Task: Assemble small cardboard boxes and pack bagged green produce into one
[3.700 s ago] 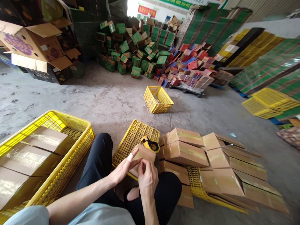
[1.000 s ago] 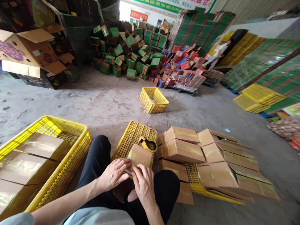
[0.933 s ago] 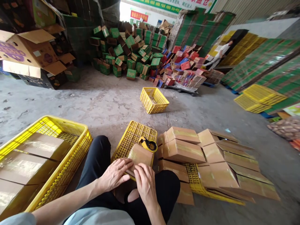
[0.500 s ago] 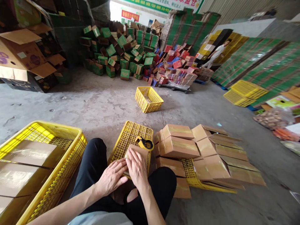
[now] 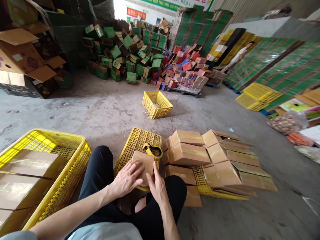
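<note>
A small cardboard box (image 5: 145, 162) rests in front of me on an upturned yellow plastic crate (image 5: 137, 137). My left hand (image 5: 128, 178) lies on the box's near left part with its fingers stretched out. At the right edge is my right hand (image 5: 158, 186), thumb and forefinger apart, touching or very close to the cardboard. Just beyond the box, a yellow and black tape dispenser (image 5: 153, 150) sits on the crate. The box's near lower side is hidden behind my hands.
On my left stands a large yellow crate (image 5: 79, 140) holding several taped cartons (image 5: 30, 163). More cartons (image 5: 190, 151) are stacked close on my right. A smaller yellow crate (image 5: 158, 111) stands ahead on the concrete floor. At the far right, a person (image 5: 238, 56) is beside wrapped pallets.
My hands have gone from pinching together over the box to pressing its near edge, then apart to its left and right sides. The view has turned right; a person has appeared in the background.
</note>
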Demonstrator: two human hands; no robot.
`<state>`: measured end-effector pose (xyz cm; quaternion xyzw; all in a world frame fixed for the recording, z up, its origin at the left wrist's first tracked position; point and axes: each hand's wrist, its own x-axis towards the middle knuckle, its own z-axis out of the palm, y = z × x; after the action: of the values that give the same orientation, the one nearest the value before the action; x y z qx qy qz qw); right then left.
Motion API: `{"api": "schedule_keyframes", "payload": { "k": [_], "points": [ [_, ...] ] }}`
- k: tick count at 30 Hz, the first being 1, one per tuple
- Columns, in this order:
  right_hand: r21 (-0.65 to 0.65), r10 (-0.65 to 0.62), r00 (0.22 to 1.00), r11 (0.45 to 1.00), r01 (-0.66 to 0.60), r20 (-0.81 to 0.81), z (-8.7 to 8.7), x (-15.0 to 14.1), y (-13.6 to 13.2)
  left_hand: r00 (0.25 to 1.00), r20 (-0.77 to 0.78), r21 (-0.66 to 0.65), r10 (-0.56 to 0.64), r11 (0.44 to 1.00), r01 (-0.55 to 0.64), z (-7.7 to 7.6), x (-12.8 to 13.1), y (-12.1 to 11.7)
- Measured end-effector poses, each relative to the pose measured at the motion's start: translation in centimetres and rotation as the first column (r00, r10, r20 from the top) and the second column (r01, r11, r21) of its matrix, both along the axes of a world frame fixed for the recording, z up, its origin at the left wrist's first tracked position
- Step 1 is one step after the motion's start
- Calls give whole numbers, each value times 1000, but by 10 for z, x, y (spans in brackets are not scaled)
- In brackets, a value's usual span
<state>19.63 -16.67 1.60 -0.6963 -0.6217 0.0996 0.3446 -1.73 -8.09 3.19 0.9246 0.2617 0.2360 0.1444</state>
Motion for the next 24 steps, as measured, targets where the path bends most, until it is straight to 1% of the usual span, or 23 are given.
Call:
{"api": "schedule_keyframes", "payload": {
  "k": [3, 6, 12, 16, 20, 22, 24],
  "points": [
    [-69, 82, 994, 994, -87, -69, 4, 1, -7, 998, -52, 46, -47, 998, 49, -5, 11, -2],
    [-64, 131, 988, 989, -137, -81, 4, 1, -16, 993, -87, 74, -79, 994, 85, -11, 11, -3],
    [76, 17, 1000, 997, -19, 23, -12, -9, -26, 989, -104, 76, -109, 990, 117, -12, 5, 0],
    [140, -59, 994, 989, 46, 90, -24, -18, -35, 990, -89, 68, -105, 991, 112, -10, 7, -2],
    [205, -145, 976, 973, 111, 161, -28, -27, -42, 990, -90, 67, -109, 991, 115, -8, 8, -4],
    [240, -154, 972, 965, 109, 177, -28, -30, -44, 990, -87, 69, -110, 991, 116, -8, 9, -4],
    [261, -120, 976, 963, 69, 184, -28, -32, -45, 990, -80, 65, -113, 991, 119, -8, 9, -4]
  ]
}}
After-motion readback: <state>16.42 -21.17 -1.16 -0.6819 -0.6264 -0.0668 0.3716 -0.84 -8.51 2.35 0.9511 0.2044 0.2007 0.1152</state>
